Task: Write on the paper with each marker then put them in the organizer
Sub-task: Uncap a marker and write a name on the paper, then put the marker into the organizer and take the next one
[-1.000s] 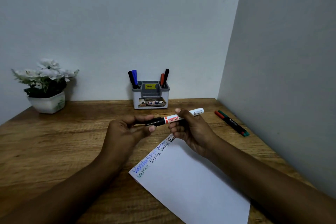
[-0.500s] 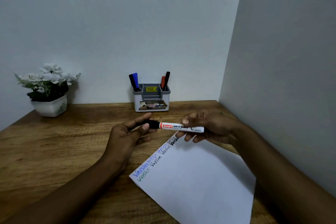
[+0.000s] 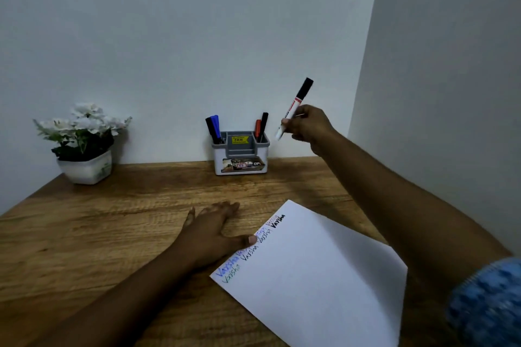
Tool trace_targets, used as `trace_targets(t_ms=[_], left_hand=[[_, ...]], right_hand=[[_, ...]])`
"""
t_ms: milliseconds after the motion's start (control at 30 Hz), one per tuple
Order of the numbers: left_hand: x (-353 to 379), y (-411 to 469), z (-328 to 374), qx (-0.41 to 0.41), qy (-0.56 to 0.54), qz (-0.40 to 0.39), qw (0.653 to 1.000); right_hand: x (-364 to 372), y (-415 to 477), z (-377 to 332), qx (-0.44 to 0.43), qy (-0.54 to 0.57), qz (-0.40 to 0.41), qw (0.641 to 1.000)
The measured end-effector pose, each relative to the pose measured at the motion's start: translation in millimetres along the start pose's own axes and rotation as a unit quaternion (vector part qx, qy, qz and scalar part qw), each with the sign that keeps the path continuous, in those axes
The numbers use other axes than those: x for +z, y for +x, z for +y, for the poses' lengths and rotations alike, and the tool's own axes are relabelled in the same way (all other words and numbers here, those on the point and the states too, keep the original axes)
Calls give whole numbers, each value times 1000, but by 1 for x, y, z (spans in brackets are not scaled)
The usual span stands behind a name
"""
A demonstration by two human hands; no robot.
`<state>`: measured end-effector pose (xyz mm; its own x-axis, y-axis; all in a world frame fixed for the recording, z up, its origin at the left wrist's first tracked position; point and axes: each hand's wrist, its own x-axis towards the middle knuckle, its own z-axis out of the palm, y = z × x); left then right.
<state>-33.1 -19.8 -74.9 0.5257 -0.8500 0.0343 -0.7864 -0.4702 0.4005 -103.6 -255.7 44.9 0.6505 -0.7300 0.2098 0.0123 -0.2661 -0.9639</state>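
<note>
Marker [image 3: 296, 105] capped, gripped in right hand [image 3: 308, 127], raised beside organizer [image 3: 241, 156].

Right hand [image 3: 308, 128] holds a capped white marker [image 3: 294, 108] tilted, black cap up, just right of the organizer [image 3: 241, 159] at the far wall. Left hand [image 3: 214, 229] lies flat on the bench [image 3: 112, 220], thumb touching the paper [image 3: 315, 276].

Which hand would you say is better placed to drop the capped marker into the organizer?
The right hand: it already holds the marker beside the organizer, while the left hand rests flat by the paper.
</note>
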Motion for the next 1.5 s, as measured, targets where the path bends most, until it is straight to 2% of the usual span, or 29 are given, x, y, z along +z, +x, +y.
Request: trace_targets(t_ms=[133,200,500,667,800,900,1033,1167,1333,1500], left_hand=[[2,3,-4,-5,10,-1,1000],[3,5,-4,-4,14,0,1000],[2,7,-4,-5,23,-4,1000],[1,7,-2,-12,25,-13,1000],[1,5,-1,-13,28,-12,999],[2,6,-2,-9,31,-5,999],[3,7,-3,-5,31,-9,999],[4,6,-3,-4,38,-11,999],[4,6,-4,-4,40,-16,999],[5,5,-4,-2,41,-10,999]], right_hand=[[27,41,12,-20,-41,91,995],[39,51,20,-18,-80,110,991],[53,66,44,34,-257,53,964],[39,55,41,2,-265,35,964],[21,16,44,-34,-248,34,967],[-6,-11,49,-51,-278,27,959],[-61,-40,50,-51,-379,45,923],[-103,-58,68,2,-506,98,857],[-107,-62,94,67,-594,52,800],[-92,-64,94,25,-631,53,774]])
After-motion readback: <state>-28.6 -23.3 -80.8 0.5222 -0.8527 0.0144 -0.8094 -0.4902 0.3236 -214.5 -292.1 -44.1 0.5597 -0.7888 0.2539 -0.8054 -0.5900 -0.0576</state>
